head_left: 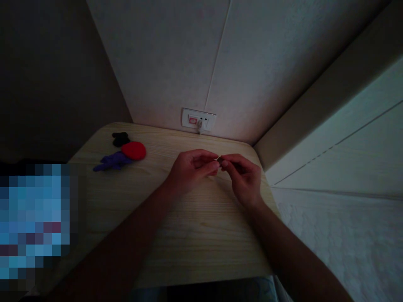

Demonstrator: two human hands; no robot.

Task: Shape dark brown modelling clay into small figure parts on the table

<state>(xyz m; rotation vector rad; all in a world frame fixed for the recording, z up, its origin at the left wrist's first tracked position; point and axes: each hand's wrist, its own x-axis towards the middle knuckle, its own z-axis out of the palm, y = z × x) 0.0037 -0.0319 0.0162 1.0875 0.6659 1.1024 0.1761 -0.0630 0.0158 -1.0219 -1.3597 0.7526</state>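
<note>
Over the wooden table (195,226), my left hand (193,167) and my right hand (244,174) meet at the fingertips. Both are closed in a pinch around a small dark piece (219,160), too small and dim to name. To the left on the tabletop lies a flat round red lump (134,150), which looks like modelling clay. It touches a purple lump of uneven, pointed shape (115,161). Just behind them sits a small black lump (121,139). Neither hand is near these lumps.
A wall socket with a red switch (193,120) and a white plug (200,124) is set just above the table's back edge. A pale panel (340,138) rises on the right, with a whitish quilted surface (340,235) below. A pixelated bluish patch (34,209) covers the lower left.
</note>
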